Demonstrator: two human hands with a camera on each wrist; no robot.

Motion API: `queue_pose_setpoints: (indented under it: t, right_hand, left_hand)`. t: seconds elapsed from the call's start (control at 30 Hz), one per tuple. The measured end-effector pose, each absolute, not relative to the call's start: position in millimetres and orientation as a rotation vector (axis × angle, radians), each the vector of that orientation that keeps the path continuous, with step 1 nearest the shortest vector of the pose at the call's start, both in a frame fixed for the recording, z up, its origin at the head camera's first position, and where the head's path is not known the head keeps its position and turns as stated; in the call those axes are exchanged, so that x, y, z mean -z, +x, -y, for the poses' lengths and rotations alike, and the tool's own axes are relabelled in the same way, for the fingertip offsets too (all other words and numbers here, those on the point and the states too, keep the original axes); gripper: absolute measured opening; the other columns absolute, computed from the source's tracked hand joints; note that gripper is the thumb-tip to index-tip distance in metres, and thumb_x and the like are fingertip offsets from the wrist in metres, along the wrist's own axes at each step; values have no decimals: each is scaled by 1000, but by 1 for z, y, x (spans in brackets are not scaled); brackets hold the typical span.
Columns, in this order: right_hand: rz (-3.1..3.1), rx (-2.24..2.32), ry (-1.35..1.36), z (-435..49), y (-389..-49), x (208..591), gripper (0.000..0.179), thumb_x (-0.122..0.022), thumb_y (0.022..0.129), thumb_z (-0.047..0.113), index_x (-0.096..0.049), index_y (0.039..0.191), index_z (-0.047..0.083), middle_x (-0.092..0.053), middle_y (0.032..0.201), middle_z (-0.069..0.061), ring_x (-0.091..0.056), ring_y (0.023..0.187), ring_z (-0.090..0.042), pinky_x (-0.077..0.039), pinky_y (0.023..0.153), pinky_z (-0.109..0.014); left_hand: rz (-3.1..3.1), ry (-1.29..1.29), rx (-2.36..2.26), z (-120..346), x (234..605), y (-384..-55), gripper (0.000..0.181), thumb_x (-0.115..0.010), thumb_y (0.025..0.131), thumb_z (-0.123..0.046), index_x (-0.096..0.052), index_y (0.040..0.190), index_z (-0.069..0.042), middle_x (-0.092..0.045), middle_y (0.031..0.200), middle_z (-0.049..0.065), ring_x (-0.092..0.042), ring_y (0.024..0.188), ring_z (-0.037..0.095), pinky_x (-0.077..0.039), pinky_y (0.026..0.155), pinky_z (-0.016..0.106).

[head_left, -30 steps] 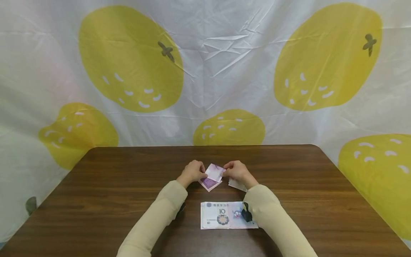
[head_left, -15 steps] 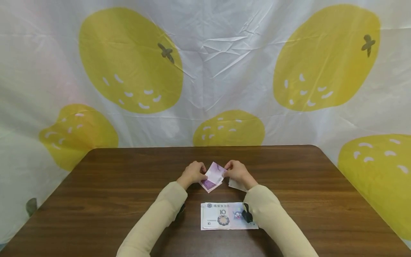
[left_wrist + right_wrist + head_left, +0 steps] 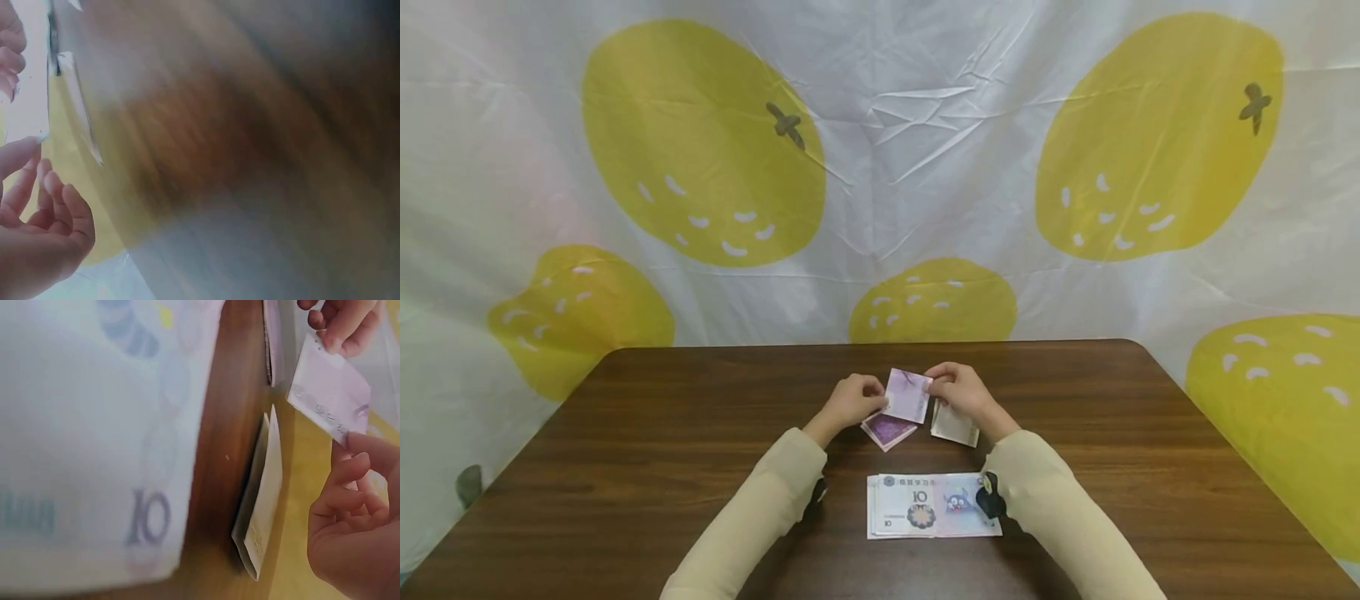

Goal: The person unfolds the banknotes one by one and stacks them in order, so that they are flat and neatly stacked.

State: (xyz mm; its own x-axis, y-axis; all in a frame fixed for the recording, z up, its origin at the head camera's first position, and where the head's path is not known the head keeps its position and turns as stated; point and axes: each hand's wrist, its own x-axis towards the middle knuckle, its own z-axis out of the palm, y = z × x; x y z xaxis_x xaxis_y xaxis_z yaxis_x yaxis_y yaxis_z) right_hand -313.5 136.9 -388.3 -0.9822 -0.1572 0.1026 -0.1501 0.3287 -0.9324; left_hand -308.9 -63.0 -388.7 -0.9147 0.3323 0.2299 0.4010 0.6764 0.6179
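Pinching purple banknote [image 3: 907, 395], L hand [image 3: 852, 402] & R hand [image 3: 958, 390] on opp. sides | loc: far side of purple stack [image 3: 889, 429], left of folded note [image 3: 955, 427] | prob. best: light grip, square edges b4 creasing

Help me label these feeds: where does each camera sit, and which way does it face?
Head: worn on the head, facing forward and down across the table to the fruit-print backdrop; left hand, right hand, sleeves show.
Left wrist: on that wrist, facing the purple note and table, blurred; left hand low, right hand cropped above.
Right wrist: on that wrist, facing the purple note, a 10 note close up; right hand low, left hand above.
Both wrist views share left hand, right hand and purple note.
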Motion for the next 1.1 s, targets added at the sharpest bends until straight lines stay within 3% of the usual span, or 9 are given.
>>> queue_pose_setpoints:
  t: [0.27, 0.37, 0.53, 0.67, 0.8, 0.97, 1.1]
  right_hand:
    - [-2471, 1804, -193, -144, -310, 379, 20, -58, 83, 12, -59, 94, -5, -47, 60, -1, -41, 47, -9, -31, 44, -23]
    - [-2452, 1809, -194, -145, -307, 377, 21, -57, 84, 14, -59, 95, -4, -44, 58, -1, -39, 47, -8, -30, 44, -23]
    - [-2387, 1840, -238, -149, -303, 377, 24, -56, 85, 14, -59, 98, -6, -61, 71, -11, -37, 47, -6, -28, 43, -21]
    - [-2362, 1837, -242, -152, -301, 377, 24, -56, 86, 14, -59, 99, -6, -63, 85, -19, -38, 48, -6, -27, 43, -20]
    - [-2359, 1806, -278, -155, -298, 378, 21, -54, 87, 13, -58, 96, -5, -62, 85, -20, -39, 48, -7, -26, 43, -20]
    - [-2365, 1762, -340, -157, -295, 377, 20, -52, 87, 14, -58, 91, -5, -60, 77, -13, -40, 48, -7, -26, 41, -20]
    - [-2386, 1739, -345, -159, -293, 377, 21, -52, 87, 16, -58, 90, -4, -59, 74, -8, -40, 49, -8, -28, 42, -21]
  left_hand:
    - [2639, -442, 1565, 57, 386, -305, 9, -64, 78, -9, -63, 79, -1, -58, 76, 3, -50, 75, 15, -41, 69, 28]
    - [2575, -366, 1760, 53, 385, -304, 10, -63, 79, -7, -62, 82, 2, -58, 77, 4, -50, 73, 16, -41, 63, 27]
    - [2514, -214, 1940, 51, 385, -304, 14, -61, 81, -11, -61, 85, 3, -55, 75, 2, -50, 70, 19, -40, 58, 25]
    - [2505, -159, 2004, 50, 386, -303, 14, -61, 81, -12, -60, 85, 2, -53, 74, 1, -50, 67, 18, -43, 60, 29]
    - [2484, -232, 2028, 49, 387, -300, 19, -60, 81, -7, -56, 96, 3, -56, 76, 4, -53, 65, 20, -46, 64, 36]
    - [2376, -392, 2029, 48, 384, -296, 48, -59, 80, 2, -42, 124, -4, -57, 84, 13, -56, 73, 35, -46, 65, 46]
    - [2351, -452, 2011, 48, 383, -293, 44, -58, 80, 3, -47, 122, -2, -57, 83, 13, -56, 75, 36, -46, 65, 47]
